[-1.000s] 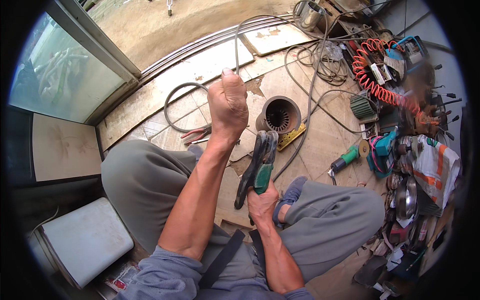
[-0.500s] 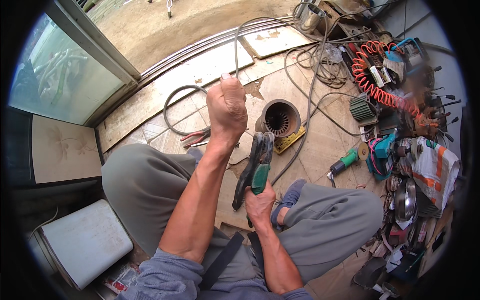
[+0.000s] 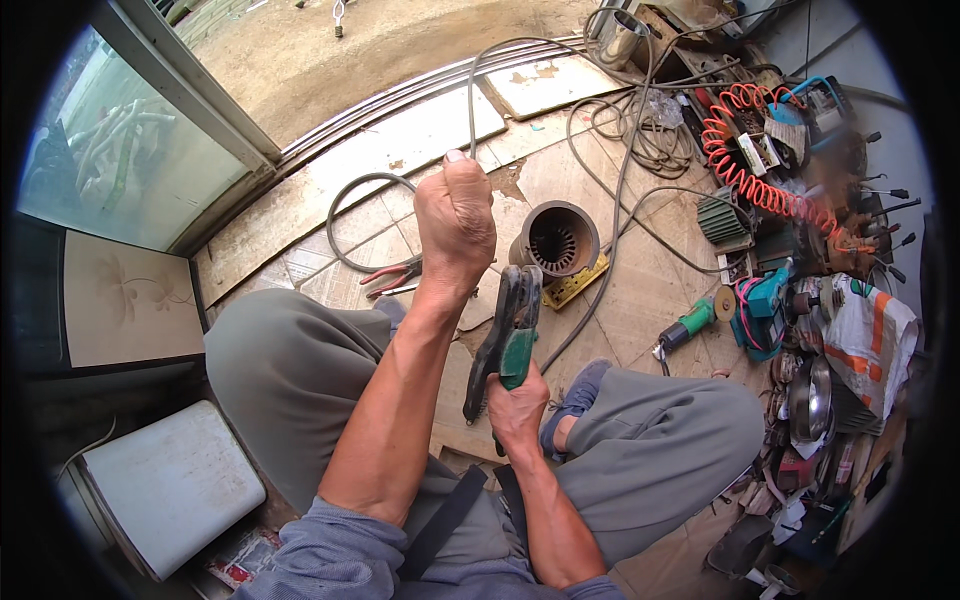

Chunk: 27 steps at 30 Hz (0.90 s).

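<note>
The right hand [image 3: 518,408] had its fingers closed around the green-and-black, long-bodied clamp tool [image 3: 516,350], above the tiled floor [image 3: 645,292]; judged stiff, moderately heavy, best held by its green grip; the left hand's [image 3: 456,215] fingers were fisted; any contents could not be determined.

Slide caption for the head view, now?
Left hand clenched, right hand gripping a green-and-black tool, open cylinder beyond.

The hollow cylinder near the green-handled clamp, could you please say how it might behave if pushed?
The hollow cylinder is probably heavy for its size, given its thick, metal-looking wall; its round outside suggests it could roll on its side.
</note>
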Each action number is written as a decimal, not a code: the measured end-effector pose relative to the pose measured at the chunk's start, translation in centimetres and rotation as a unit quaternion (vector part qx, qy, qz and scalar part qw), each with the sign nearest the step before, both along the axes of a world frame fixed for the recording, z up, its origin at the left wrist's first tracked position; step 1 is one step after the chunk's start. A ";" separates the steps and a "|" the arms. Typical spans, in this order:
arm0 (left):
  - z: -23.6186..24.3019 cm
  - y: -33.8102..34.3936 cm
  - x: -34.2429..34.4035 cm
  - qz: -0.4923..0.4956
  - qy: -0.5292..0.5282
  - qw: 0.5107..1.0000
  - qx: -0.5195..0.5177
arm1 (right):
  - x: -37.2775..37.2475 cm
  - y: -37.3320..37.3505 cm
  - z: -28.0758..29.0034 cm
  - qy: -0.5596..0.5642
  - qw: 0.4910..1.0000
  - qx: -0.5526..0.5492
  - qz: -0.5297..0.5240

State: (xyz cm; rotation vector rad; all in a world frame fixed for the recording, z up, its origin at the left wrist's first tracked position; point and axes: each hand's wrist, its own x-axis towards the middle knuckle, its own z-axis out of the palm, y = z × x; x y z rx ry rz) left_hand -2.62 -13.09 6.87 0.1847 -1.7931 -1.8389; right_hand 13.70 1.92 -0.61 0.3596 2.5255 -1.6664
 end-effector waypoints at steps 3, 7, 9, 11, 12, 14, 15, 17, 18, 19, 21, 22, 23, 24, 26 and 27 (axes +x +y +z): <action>0.0 0.0 0.0 0.004 0.007 1.000 -0.011 | 0.0 0.1 -0.2 -0.003 1.000 0.003 0.004; 0.0 0.0 0.0 0.005 0.003 1.000 -0.010 | 0.1 0.1 -0.2 0.004 1.000 0.012 0.006; -0.1 0.1 -0.1 0.004 0.001 1.000 -0.004 | 0.1 0.1 0.0 0.006 1.000 0.008 0.006; -0.2 0.1 -0.1 0.005 0.004 1.000 -0.007 | 0.1 0.1 0.0 0.002 1.000 0.003 0.006; -0.2 0.1 -0.1 0.005 0.006 1.000 -0.008 | 0.1 0.1 0.0 0.001 1.000 0.000 0.005; -0.2 0.0 -0.1 0.002 0.002 1.000 -0.003 | 0.1 0.1 0.0 -0.002 1.000 0.005 0.006; -0.1 -0.1 0.0 0.001 0.001 1.000 -0.001 | 0.1 0.0 0.1 -0.004 1.000 0.007 0.007; -0.1 -0.1 0.0 0.003 0.004 1.000 -0.011 | 0.2 0.1 -0.4 -0.001 1.000 0.003 0.007; -0.1 0.0 0.0 0.003 0.005 1.000 -0.015 | 0.2 0.1 -0.5 0.001 1.000 0.001 0.006; -0.1 0.0 0.0 0.005 0.004 1.000 -0.011 | 0.3 0.2 -0.6 -0.001 1.000 -0.001 0.005; -0.1 0.0 0.0 0.012 0.002 1.000 -0.005 | 0.3 0.1 -0.3 -0.002 1.000 -0.007 0.005; 0.0 -0.1 0.0 0.016 -0.001 1.000 0.006 | 0.3 0.0 -0.3 0.002 1.000 -0.009 0.006; 0.0 0.0 -0.1 0.016 -0.003 1.000 0.019 | 0.3 0.1 -0.3 0.006 1.000 -0.009 0.005; 0.0 0.1 -0.1 0.017 -0.005 0.999 0.033 | 0.2 0.2 -0.3 0.011 1.000 -0.009 0.003; 0.0 0.1 0.0 0.015 -0.008 1.000 0.026 | -0.1 0.3 0.5 0.028 0.999 -0.008 -0.031; 0.1 -0.1 0.1 0.014 -0.009 1.000 0.024 | -0.5 0.5 0.9 0.037 0.998 -0.006 -0.048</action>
